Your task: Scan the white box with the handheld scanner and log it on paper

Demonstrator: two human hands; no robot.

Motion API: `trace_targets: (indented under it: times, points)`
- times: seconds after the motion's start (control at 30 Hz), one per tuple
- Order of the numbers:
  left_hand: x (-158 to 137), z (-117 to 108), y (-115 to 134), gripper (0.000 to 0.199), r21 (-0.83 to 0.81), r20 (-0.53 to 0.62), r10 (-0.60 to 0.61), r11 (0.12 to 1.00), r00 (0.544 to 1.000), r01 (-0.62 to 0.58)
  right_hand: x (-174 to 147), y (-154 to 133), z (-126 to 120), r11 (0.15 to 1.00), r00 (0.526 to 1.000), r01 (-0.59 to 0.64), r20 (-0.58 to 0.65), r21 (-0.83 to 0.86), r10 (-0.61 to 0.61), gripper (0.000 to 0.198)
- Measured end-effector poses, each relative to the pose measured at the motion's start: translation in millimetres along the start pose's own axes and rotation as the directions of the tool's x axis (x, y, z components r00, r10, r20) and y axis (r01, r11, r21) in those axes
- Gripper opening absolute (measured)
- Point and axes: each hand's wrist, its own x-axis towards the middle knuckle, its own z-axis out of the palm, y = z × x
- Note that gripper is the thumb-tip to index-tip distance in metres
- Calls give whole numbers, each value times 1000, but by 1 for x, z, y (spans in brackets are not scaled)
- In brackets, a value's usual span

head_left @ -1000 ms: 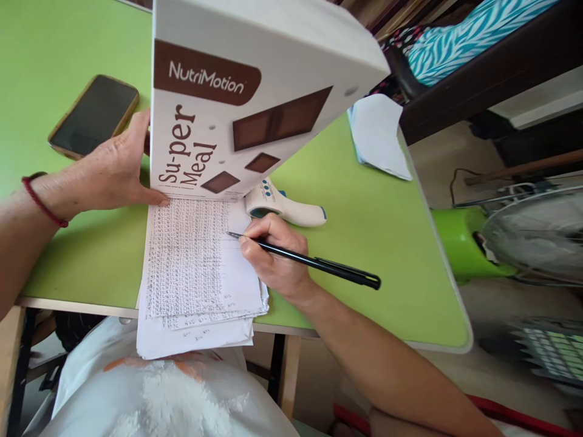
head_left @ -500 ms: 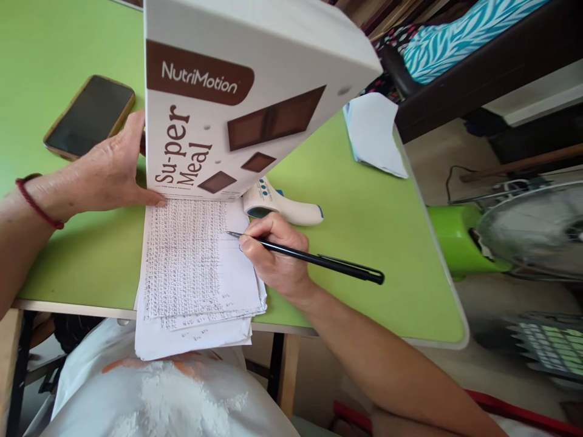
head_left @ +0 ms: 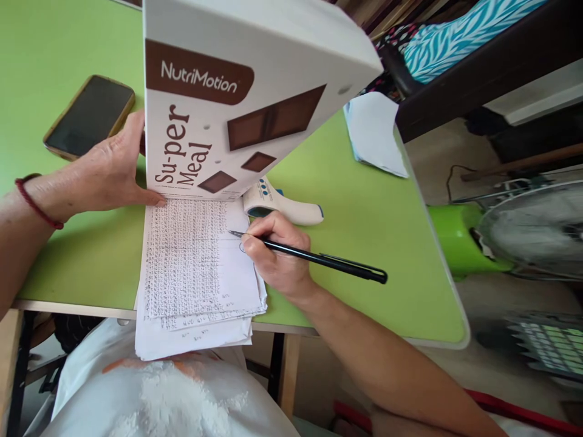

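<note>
A black pen is pinched in my right hand. Its tip points left, at or just above the top sheet of a stack of papers, which is covered with dense rows of small handwriting. A white and brown NutriMotion box stands upright across the far end of the sheets. My left hand grips the box's lower left edge, its thumb at the bottom front corner against the paper. The other fingers go behind the box, partly hidden. Just beyond my right hand lies a white handheld thermometer.
A phone in a yellowish case lies left of the box on the green table. Folded white papers are near the table's right edge. Past that edge stand a fan and a bright green object.
My right hand and the pen have shifted very slightly to the right. My left hand, the box and the papers stay in place.
</note>
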Motion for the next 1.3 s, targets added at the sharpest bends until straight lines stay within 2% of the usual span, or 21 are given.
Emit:
trace_targets:
  times: [0.33, 0.47, 0.57, 0.63, 0.73, 0.87, 0.97, 1.03, 1.07, 1.13, 1.2, 1.3]
  points:
    - [1, 1, -1, 88, -3, 10, 12, 1000, 1000, -12, 2, -3, -1, 997, 999, -3, 43, -75, 6, 20]
    - [0, 0, 0, 87, -51, 2, 0, 999, 1000, 0, 0, -2, -2, 997, 1000, 3, 15, -71, -2, 20]
    - [0, 0, 1, 83, -79, 7, -2, 997, 1000, 3, 1, -3, -8, 986, 996, 70, -48, -149, -77, 15]
    - [-1, 0, 0, 85, -102, 0, -7, 995, 1000, 7, 3, -5, -16, 943, 977, 191, -42, -273, -210, 15]
    - [-1, 0, 0, 90, -170, -3, -16, 985, 1000, 15, 5, -7, -30, 846, 933, 355, 92, -397, -348, 25]
    - [-1, -1, -1, 92, -252, 5, -16, 968, 1000, 17, 3, -9, -42, 754, 896, 442, 282, -485, -344, 27]
    - [-2, -2, -1, 82, -233, -23, 18, 972, 1000, -23, 2, -8, -44, 692, 867, 488, 385, -532, -315, 25]
    - [-2, -2, 2, 80, -223, -63, 28, 974, 998, -41, 3, -4, -46, 713, 873, 474, 380, -518, -304, 27]
    - [-2, -3, 4, 81, -231, -87, 22, 972, 996, -42, 5, -1, -46, 731, 891, 445, 340, -518, -301, 29]
    - [-2, -4, 8, 89, -279, -133, -7, 960, 991, -31, 11, 9, -48, 752, 942, 337, 204, -567, -268, 37]
    - [-2, -5, 12, 97, -331, -157, -47, 944, 986, -8, 17, 21, -50, 729, 976, 208, 96, -652, -193, 47]
    - [-1, -4, 11, 96, -376, -164, -45, 926, 985, -20, 26, 41, -50, 691, 992, 125, 113, -712, -63, 59]
